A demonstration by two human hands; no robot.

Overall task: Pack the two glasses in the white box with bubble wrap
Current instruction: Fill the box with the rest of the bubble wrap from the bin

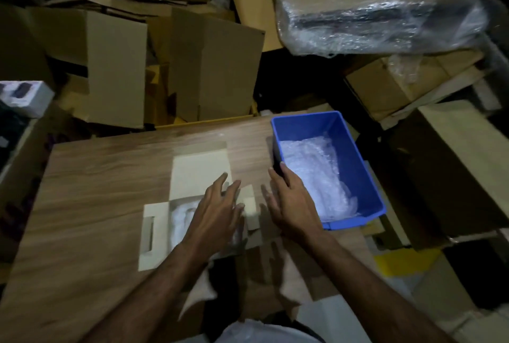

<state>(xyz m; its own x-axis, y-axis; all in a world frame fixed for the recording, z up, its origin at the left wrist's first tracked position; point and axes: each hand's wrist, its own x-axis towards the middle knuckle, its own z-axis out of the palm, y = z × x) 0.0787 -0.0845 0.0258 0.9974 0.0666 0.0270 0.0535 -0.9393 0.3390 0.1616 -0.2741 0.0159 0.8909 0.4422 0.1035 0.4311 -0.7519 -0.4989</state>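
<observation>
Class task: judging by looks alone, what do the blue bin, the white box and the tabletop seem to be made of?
Blue bin: likely moulded plastic, smooth, uniform colour, rolled rim.
White box: thin cardboard or paperboard, matte, with folded flaps and a cut slot.
Tabletop: wood-grain surface, possibly laminate; streaked grain pattern.

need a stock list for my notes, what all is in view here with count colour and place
white box: one, white, flaps open, on the table's near middle
bubble wrap: one heap in the bin, whitish; more seems to lie in the box
blue bin: one, blue, right side of table
table: one, wood grain
cardboard boxes: many, brown, stacked behind the table
wrapped bundle: one, dark under clear film, top right
glasses: none plainly visible
left hand: open, over the box
right hand: open, beside the bin
</observation>
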